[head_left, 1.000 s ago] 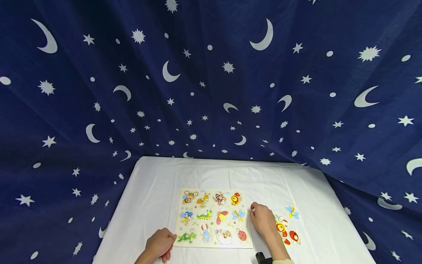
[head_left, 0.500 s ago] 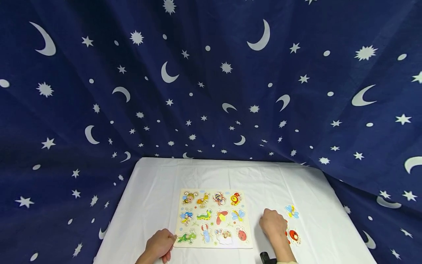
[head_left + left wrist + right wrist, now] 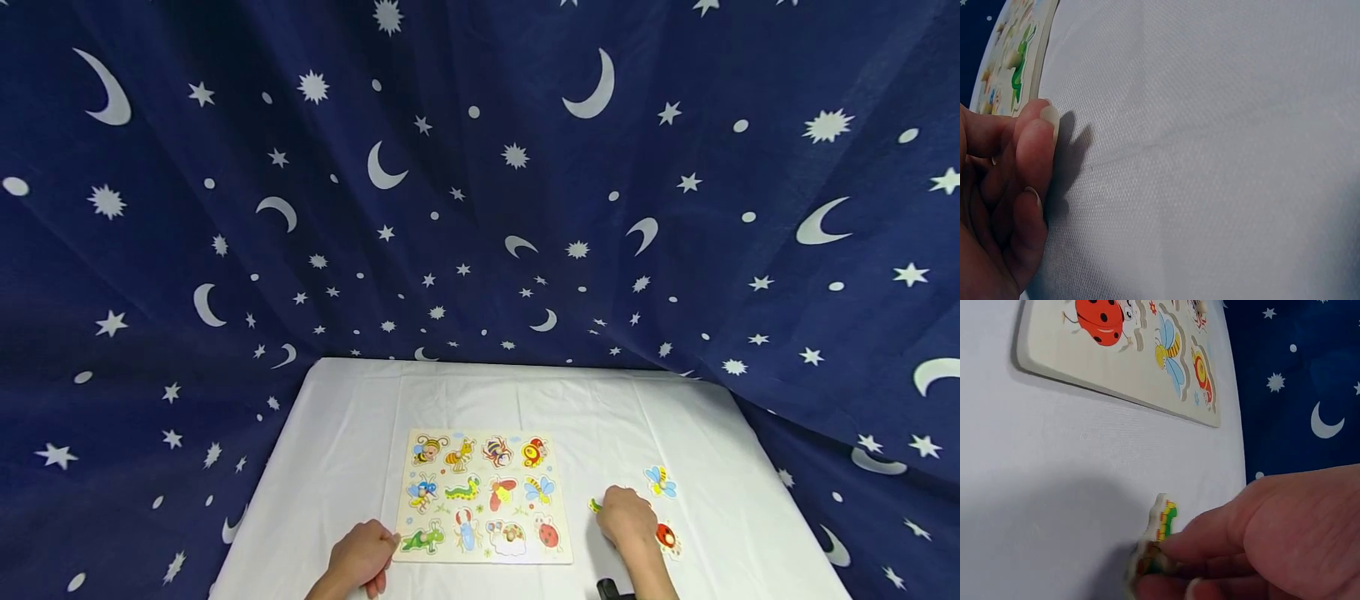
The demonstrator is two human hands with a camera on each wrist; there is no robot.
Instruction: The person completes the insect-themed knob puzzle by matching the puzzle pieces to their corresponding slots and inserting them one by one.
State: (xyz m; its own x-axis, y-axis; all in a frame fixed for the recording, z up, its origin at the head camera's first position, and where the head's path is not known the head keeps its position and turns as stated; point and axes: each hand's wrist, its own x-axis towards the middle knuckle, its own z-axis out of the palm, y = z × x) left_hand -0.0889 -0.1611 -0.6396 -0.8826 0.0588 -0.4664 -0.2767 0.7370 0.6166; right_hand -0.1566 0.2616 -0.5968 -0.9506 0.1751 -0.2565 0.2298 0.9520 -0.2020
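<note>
A wooden insect puzzle board lies on the white table. At its near left corner, my left hand has curled fingers and grips the edge between thumb and fingers; the left wrist view shows the fingertips right at the board's corner. To the right of the board, my right hand pinches a green and yellow puzzle piece, like a caterpillar, between thumb and fingers. The piece is tilted up on edge close over the cloth in the right wrist view, and its lower part is hidden by the fingers.
A blue-winged bee piece lies beyond my right hand, and a red ladybug piece lies beside it, partly covered. The white tablecloth reaches back to a dark blue curtain with moons and stars.
My right hand has moved right and nearer, from beside the board's right edge to the loose pieces, and now pinches the green and yellow piece. The left hand stays at the board's corner.
</note>
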